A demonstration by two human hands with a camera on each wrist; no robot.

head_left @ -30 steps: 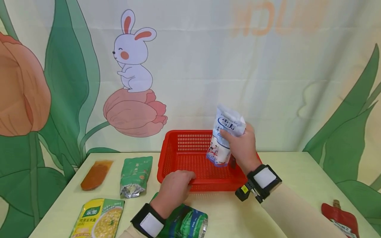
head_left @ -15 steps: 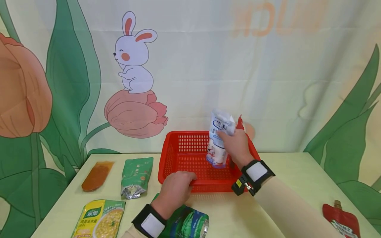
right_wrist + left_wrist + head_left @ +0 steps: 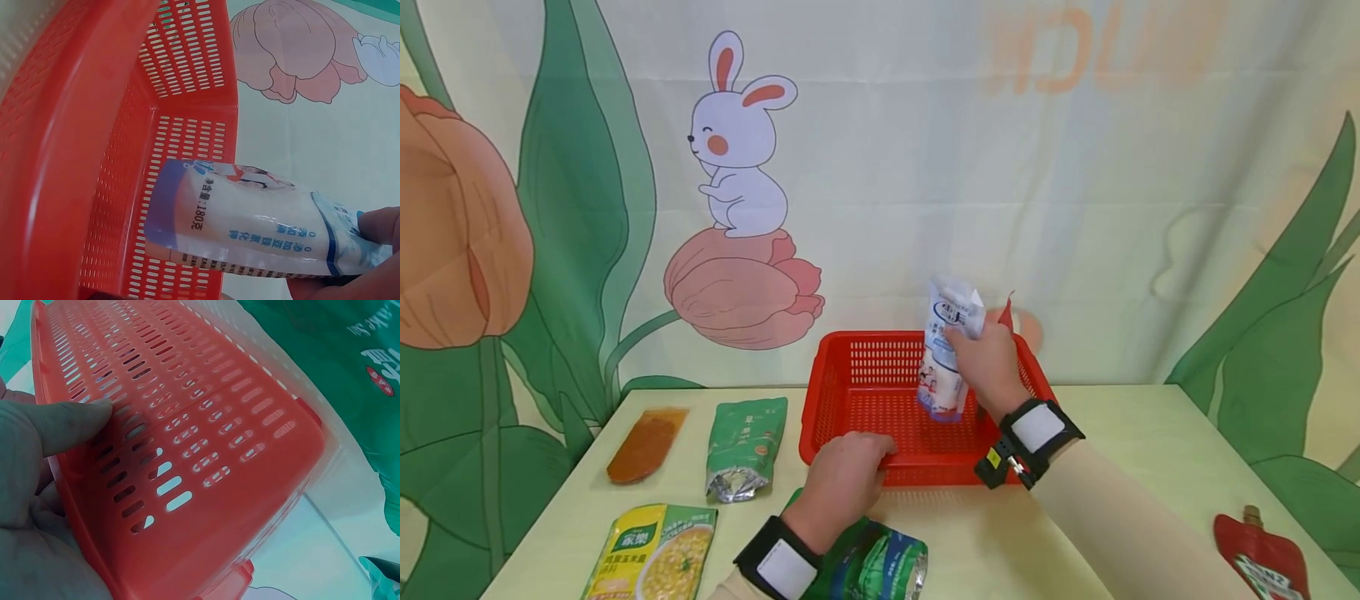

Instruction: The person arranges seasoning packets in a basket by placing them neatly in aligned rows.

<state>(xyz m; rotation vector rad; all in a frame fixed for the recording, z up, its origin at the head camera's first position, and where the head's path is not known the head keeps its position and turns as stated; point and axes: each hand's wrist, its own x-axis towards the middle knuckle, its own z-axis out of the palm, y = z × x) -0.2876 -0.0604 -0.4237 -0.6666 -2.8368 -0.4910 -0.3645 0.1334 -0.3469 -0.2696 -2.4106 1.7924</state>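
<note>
My right hand (image 3: 992, 371) holds a white and blue salt pouch (image 3: 943, 362) upright inside the red plastic basket (image 3: 940, 477), thumb across its printed front. In the right wrist view the pouch (image 3: 250, 219) stands by the slotted wall, its purple bottom end toward the basket floor. My left hand (image 3: 847, 471) grips the near rim of the basket at its left part. The left wrist view shows the thumb (image 3: 75, 425) pressed on the outer slotted wall while the other fingers go over the rim.
A green foil packet (image 3: 876, 558) lies in front of the basket, partly under my left forearm. To the left lie a green pouch (image 3: 747, 446), a brown sauce packet (image 3: 647, 444) and a yellow soup packet (image 3: 651, 550). A red ketchup pouch (image 3: 1262, 554) is far right. Behind my right hand a red tip (image 3: 1007, 314) shows.
My right hand has moved left and slightly down with the salt pouch, which now stands more upright in the basket. A red tip has come into view behind it. My left hand keeps its grip.
</note>
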